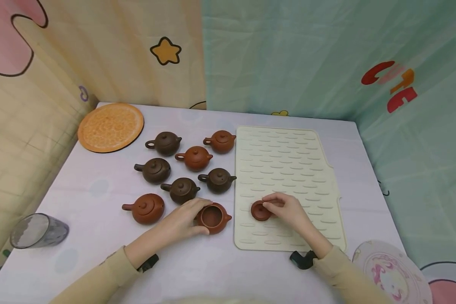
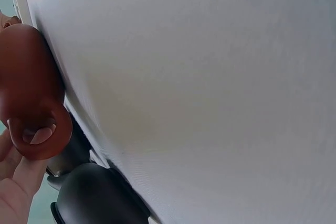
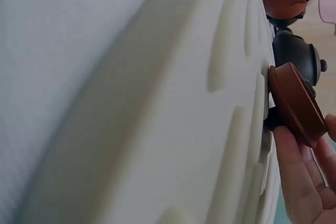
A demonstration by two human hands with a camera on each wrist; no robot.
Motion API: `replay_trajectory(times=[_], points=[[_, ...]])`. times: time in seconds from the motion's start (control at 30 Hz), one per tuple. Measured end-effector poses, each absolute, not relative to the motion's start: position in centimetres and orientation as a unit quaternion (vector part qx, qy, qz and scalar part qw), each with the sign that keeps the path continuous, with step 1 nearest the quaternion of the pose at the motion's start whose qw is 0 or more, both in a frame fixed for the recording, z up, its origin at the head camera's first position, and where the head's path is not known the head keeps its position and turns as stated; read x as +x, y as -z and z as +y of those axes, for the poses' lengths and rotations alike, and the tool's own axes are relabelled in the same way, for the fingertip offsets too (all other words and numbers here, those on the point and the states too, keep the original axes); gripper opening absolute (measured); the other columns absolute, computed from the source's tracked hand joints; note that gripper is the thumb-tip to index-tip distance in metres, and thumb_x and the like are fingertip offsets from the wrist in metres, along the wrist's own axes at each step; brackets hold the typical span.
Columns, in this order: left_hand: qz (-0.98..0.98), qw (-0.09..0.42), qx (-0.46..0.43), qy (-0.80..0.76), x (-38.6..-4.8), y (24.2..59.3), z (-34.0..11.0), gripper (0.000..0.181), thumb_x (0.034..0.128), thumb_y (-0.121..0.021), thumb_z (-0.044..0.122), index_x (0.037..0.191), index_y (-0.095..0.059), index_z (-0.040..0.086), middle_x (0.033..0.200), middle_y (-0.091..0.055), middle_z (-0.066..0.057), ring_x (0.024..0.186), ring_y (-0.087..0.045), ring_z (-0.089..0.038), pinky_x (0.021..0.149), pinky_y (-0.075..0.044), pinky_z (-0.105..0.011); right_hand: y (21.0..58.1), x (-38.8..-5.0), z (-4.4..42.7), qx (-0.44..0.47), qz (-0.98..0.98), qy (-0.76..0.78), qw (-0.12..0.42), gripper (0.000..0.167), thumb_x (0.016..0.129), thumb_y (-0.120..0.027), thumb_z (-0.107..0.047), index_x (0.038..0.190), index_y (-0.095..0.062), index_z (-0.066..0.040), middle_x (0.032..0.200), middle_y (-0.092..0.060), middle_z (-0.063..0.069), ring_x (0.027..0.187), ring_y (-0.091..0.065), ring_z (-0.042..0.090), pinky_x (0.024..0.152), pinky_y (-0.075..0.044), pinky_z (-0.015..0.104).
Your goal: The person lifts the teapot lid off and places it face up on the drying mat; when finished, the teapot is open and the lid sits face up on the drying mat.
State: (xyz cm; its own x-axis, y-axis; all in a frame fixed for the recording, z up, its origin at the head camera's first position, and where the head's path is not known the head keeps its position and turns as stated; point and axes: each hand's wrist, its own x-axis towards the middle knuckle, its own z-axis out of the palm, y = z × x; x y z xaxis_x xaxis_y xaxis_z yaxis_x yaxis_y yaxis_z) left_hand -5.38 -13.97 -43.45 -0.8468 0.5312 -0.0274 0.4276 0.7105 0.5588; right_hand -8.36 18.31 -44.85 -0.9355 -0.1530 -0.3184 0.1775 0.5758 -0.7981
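An open reddish-brown teapot (image 1: 214,219) stands on the table left of the cream mat, its spout pointing right. My left hand (image 1: 182,219) grips it from the handle side; in the left wrist view fingers lie around the teapot's handle (image 2: 44,135). Over the mat's lower left part, my right hand (image 1: 289,211) pinches the edge of a small reddish-brown lid (image 1: 261,210), its underside facing up. In the right wrist view the lid (image 3: 296,103) is tilted, with one edge at the mat's surface.
Several lidded teapots, dark brown (image 1: 182,190) and reddish (image 1: 148,208), stand behind and left of my left hand. A clear glass (image 1: 42,230) lies at the left, an orange round mat (image 1: 111,127) at the back left. The cream mat (image 1: 285,169) spans the right; a patterned plate (image 1: 391,272) is front right.
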Motion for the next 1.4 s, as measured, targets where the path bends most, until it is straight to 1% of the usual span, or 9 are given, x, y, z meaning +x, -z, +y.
replay_trajectory(times=[0.2, 0.33, 0.57, 0.73, 0.83, 0.93, 1.0, 1.2, 1.4], points=[[0.921, 0.098, 0.256, -0.276, -5.3, 43.6, -13.9, 0.072, 0.0741, -0.086, 0.031, 0.134, -0.055, 0.006, 0.133, -0.059, -0.01, 0.126, -0.055, -0.028, 0.103, -0.047, -0.044, 45.1, -8.4, 18.1, -0.006, 0.869, 0.456, 0.191, 0.026, 0.094, -0.068, -0.025, 0.115, -0.069, -0.011, 0.109, -0.073, 0.008, 0.099, -0.07, 0.019, 0.08, -0.055, 0.029], [0.924, 0.106, 0.256, -0.265, -5.6, 42.8, -13.8, 0.074, 0.0773, -0.084, 0.034, 0.138, -0.053, 0.006, 0.138, -0.056, -0.011, 0.13, -0.052, -0.029, 0.104, -0.046, -0.046, 45.1, -8.5, 17.9, -0.02, 0.875, 0.445, 0.19, 0.026, 0.095, -0.066, -0.025, 0.116, -0.069, -0.01, 0.11, -0.073, 0.009, 0.102, -0.069, 0.022, 0.083, -0.055, 0.032], [0.929, 0.084, 0.259, -0.25, -7.0, 38.8, -14.3, 0.067, 0.0859, -0.076, 0.035, 0.142, -0.051, 0.009, 0.142, -0.053, -0.012, 0.133, -0.049, -0.032, 0.106, -0.044, -0.05, 44.2, -8.9, 17.7, -0.049, 0.891, 0.407, 0.197, 0.03, 0.097, -0.063, -0.029, 0.121, -0.067, -0.011, 0.113, -0.072, 0.007, 0.104, -0.068, 0.022, 0.086, -0.054, 0.038], [0.935, 0.06, 0.263, -0.229, -8.9, 36.0, -15.2, 0.063, 0.0864, -0.077, 0.031, 0.14, -0.052, 0.007, 0.142, -0.054, -0.014, 0.13, -0.052, -0.033, 0.104, -0.046, -0.049, 42.6, -10.2, 17.7, -0.073, 0.91, 0.363, 0.186, 0.036, 0.099, -0.058, -0.029, 0.128, -0.062, -0.007, 0.122, -0.068, 0.011, 0.11, -0.065, 0.029, 0.091, -0.052, 0.046], [0.938, 0.064, 0.268, -0.21, -10.5, 34.8, -15.5, 0.061, 0.0867, -0.076, 0.029, 0.139, -0.053, 0.006, 0.139, -0.055, -0.015, 0.129, -0.053, -0.033, 0.102, -0.046, -0.05, 41.1, -11.7, 17.4, -0.076, 0.917, 0.351, 0.174, 0.04, 0.1, -0.057, -0.03, 0.132, -0.058, -0.007, 0.129, -0.064, 0.013, 0.116, -0.061, 0.032, 0.093, -0.051, 0.049], [0.937, 0.084, 0.272, -0.201, -12.4, 34.2, -15.3, 0.061, 0.0869, -0.076, 0.028, 0.138, -0.054, 0.005, 0.137, -0.057, -0.015, 0.128, -0.054, -0.032, 0.103, -0.046, -0.049, 39.7, -13.2, 16.6, -0.094, 0.916, 0.355, 0.159, 0.041, 0.1, -0.058, -0.032, 0.133, -0.058, -0.009, 0.131, -0.063, 0.011, 0.118, -0.06, 0.032, 0.094, -0.051, 0.048], [0.935, 0.112, 0.27, -0.2, -13.7, 34.4, -14.9, 0.062, 0.0869, -0.076, 0.029, 0.139, -0.053, 0.005, 0.139, -0.057, -0.015, 0.129, -0.054, -0.031, 0.104, -0.045, -0.048, 39.0, -14.2, 15.6, -0.117, 0.912, 0.361, 0.156, 0.04, 0.099, -0.059, -0.031, 0.132, -0.06, -0.009, 0.129, -0.064, 0.011, 0.118, -0.061, 0.031, 0.093, -0.052, 0.047], [0.924, 0.193, 0.27, -0.191, -16.3, 36.7, -13.5, 0.069, 0.0843, -0.079, 0.029, 0.142, -0.05, 0.003, 0.145, -0.051, -0.017, 0.136, -0.047, -0.032, 0.109, -0.041, -0.047, 38.3, -16.6, 11.7, -0.176, 0.888, 0.383, 0.182, 0.036, 0.098, -0.06, -0.028, 0.129, -0.063, -0.009, 0.124, -0.068, 0.008, 0.117, -0.062, 0.027, 0.096, -0.051, 0.045], [0.913, 0.224, 0.279, -0.195, -17.5, 38.5, -12.6, 0.072, 0.0818, -0.082, 0.028, 0.14, -0.05, 0.0, 0.141, -0.055, -0.016, 0.128, -0.054, -0.031, 0.105, -0.046, -0.045, 39.2, -17.9, 8.9, -0.24, 0.88, 0.359, 0.197, 0.031, 0.096, -0.064, -0.023, 0.124, -0.066, -0.009, 0.123, -0.068, 0.008, 0.116, -0.062, 0.025, 0.095, -0.053, 0.04]])
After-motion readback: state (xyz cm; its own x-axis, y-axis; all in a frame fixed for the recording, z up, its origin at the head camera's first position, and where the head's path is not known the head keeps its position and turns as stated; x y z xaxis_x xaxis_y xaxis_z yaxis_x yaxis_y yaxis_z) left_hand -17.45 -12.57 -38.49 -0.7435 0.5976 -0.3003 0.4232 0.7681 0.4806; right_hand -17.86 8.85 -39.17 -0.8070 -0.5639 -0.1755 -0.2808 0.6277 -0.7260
